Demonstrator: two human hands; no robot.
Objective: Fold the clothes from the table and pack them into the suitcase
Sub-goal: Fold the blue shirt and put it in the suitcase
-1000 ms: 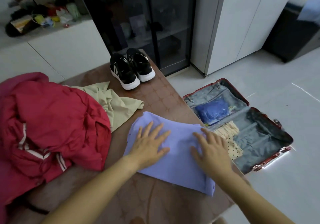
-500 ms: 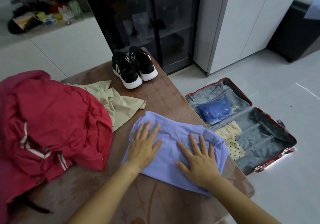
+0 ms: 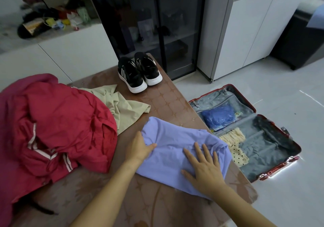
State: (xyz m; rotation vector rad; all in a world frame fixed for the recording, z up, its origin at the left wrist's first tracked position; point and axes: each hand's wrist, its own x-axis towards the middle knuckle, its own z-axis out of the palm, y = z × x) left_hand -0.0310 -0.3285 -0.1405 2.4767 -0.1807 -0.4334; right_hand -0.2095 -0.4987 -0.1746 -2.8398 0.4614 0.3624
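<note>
The lilac top (image 3: 177, 149) lies on the tabletop (image 3: 168, 102) near its right edge, partly folded, with one rumpled corner reaching to that edge above the open suitcase (image 3: 273, 156) on the floor. The left hand (image 3: 140, 148) has its fingers tucked under the cloth's left side and its thumb on top, pinching a fold of it. The right hand (image 3: 204, 168) lies flat on the cloth with fingers spread, holding it down.

The step in hand looks like bringing the left side over to narrow the bundle. Several things could spoil it. If the right hand presses too lightly, the whole top may slide with the pull instead of creasing, since the tabletop looks glossy and slick. If the pull runs toward the edge, the overhanging corner could drag the piece off toward the floor (it might land in the suitcase, but unfolded). The wrinkles by the right fingers may also get trapped inside the fold and leave a lumpy packet.

The red jacket (image 3: 57, 130) and the beige shirt (image 3: 126, 111) sit heaped just left of the work area; a wide sweep of the left arm could catch them. The shoes (image 3: 139, 73) stand well clear at the far end. The suitcase already holds a blue bag (image 3: 218, 117) and a dotted cloth (image 3: 239, 154), with room left.
</note>
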